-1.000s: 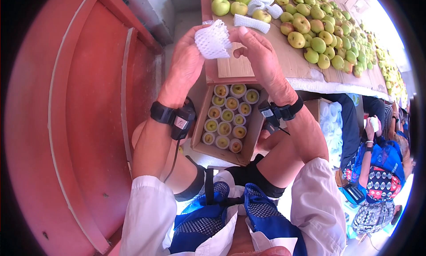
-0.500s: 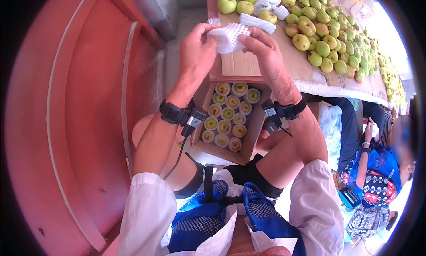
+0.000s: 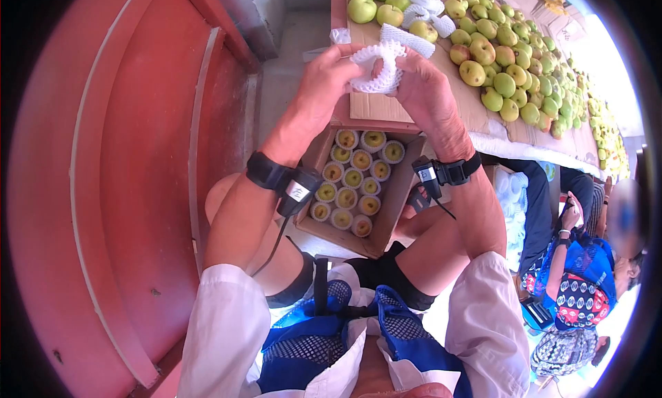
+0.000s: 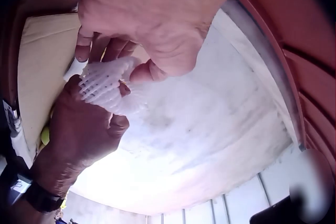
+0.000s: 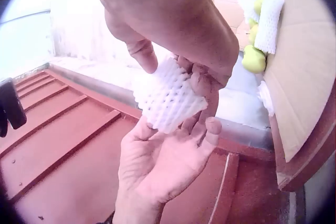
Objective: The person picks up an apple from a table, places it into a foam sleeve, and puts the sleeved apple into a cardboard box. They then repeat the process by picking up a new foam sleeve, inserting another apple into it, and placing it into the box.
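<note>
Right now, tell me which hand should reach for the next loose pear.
Probably the right hand: the loose pears lie on its side of the table, while the left hand can keep the foam net sleeve.

Both hands are up over the near edge of the worktop [image 3: 386, 108]: the left hand [image 3: 324, 87] and the right hand [image 3: 424, 87] pinch a white foam net sleeve [image 3: 378, 67] between them. Directly below sits an open cardboard box [image 3: 396, 205], packed with rows of net-wrapped fruit [image 3: 350, 184]. Farther back on the worktop lie loose green apples [image 3: 507, 67] and spare foam sleeves [image 3: 420, 1]. A red stepped surface [image 3: 138, 191] fills the left side.
</note>
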A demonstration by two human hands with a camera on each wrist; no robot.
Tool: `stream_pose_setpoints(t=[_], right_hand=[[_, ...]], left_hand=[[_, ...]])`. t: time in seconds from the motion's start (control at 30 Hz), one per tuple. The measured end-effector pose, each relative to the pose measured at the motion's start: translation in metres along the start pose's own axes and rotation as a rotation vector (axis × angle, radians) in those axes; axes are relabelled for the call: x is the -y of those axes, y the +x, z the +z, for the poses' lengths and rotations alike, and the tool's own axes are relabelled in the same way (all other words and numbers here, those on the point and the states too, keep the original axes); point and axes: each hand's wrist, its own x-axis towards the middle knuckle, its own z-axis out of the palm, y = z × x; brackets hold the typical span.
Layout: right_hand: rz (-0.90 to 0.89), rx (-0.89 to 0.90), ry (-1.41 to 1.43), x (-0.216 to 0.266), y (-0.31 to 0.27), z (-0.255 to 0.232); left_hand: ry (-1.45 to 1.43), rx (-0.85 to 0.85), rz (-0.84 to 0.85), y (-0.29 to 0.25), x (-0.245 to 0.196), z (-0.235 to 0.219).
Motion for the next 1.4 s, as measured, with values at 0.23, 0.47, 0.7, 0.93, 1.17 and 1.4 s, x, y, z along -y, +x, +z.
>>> stream_pose_setpoints(t=[0.23,0.47,0.7,0.93,1.17,1.4], right_hand=[[0.089,0.095,-0.036,0.013,-0.001,-0.007],[0.104,0.128,-0.023,0.008,0.004,-0.023],[0.146,0.157,0.012,0.012,0.000,-0.022],[0.181,0.101,-0.005,0.010,-0.002,-0.016],[0.123,-0.073,-0.336,0.017,0.013,-0.032],[-0.259,-0.739,-1.336,0.028,0.057,-0.110]], left_hand=[[-0.291,0.140,-0.128,-0.001,-0.015,-0.012],[-0.318,0.176,-0.250,-0.001,-0.010,-0.017],[-0.350,0.208,-0.334,-0.008,-0.014,-0.007],[-0.327,0.250,-0.263,-0.006,-0.009,-0.005],[-0.409,0.179,-0.218,-0.002,-0.009,-0.012],[-0.506,0.055,-0.133,-0.004,-0.023,-0.009]])
